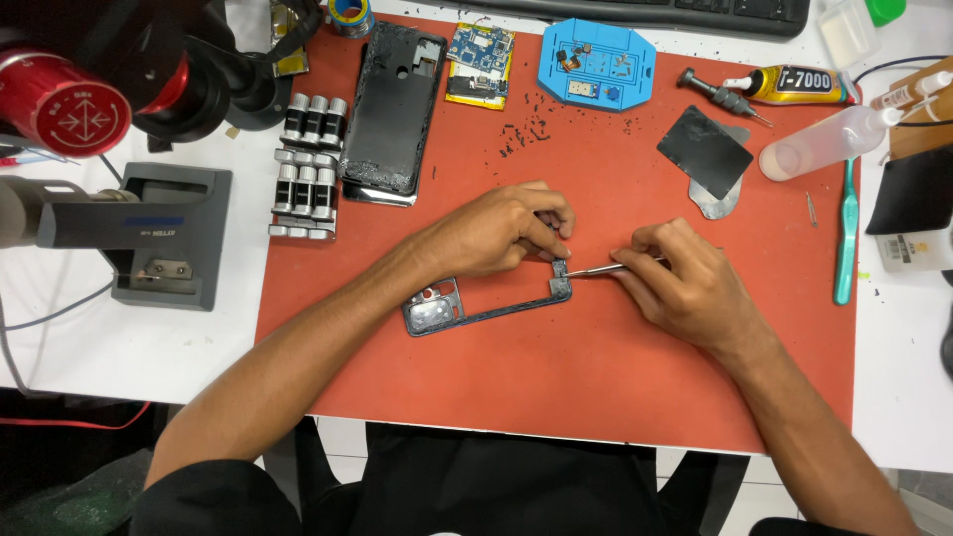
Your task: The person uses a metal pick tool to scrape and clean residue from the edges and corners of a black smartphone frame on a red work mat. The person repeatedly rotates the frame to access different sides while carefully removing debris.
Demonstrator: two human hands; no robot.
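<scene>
A dark grey phone frame (467, 309) lies on the red work mat (556, 387) in the middle of the head view. My left hand (496, 233) rests over the frame's far side, its fingertips pinching the frame's right corner. In my right hand (680, 283) I hold thin metal tweezers (596, 269), whose tip touches that same corner of the frame.
At the mat's far edge lie a black phone back shell (389, 109), a circuit board (479, 62), a blue parts tray (597, 64) and a glue tube (794, 85). Metal clamps (308, 169) stand at the left, a clear bottle (829, 141) and teal toothbrush (846, 233) at the right.
</scene>
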